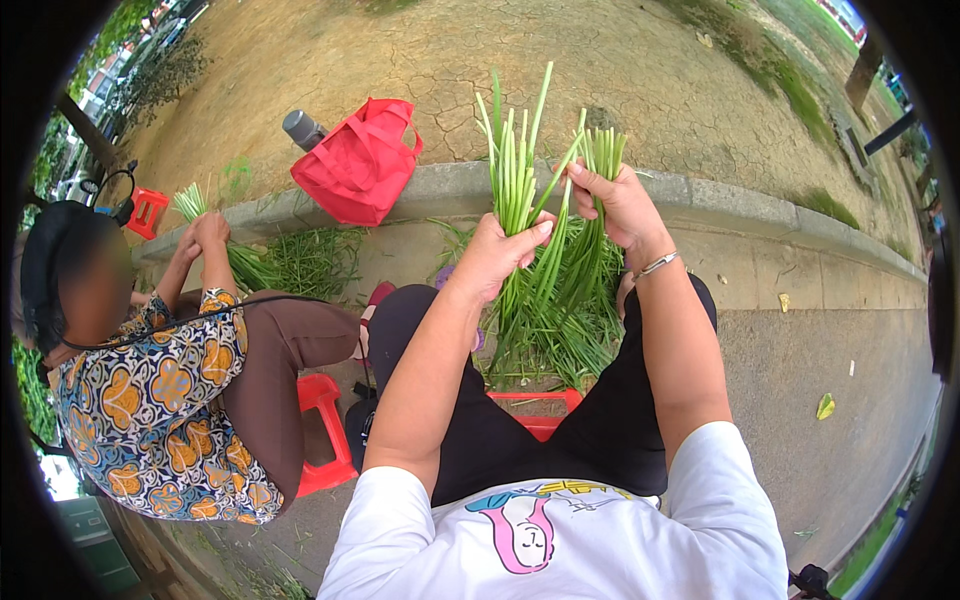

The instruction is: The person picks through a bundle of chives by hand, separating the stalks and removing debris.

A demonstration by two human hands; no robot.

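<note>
My left hand (504, 251) grips a bunch of long green stalks (512, 176), which look like garlic chives, pale ends upward and leaves hanging down. To its right, my right hand (616, 196) holds a second bunch (602, 150) with its ends nearly even. Thumb and fingers of that hand also pinch a stalk (571, 150) that slants between the two bunches. Below both hands, a heap of loose green leaves (555, 341) lies on the ground between my legs. The lower leaves of the held bunches overlap this heap.
A red cloth bag (360, 169) with a grey-capped bottle (303, 129) leans at the concrete kerb (450, 184). On my left a seated person (165, 390) holds similar stalks above another green pile (315, 259). Red plastic stools (326, 431) stand low. Beyond the kerb is cracked soil.
</note>
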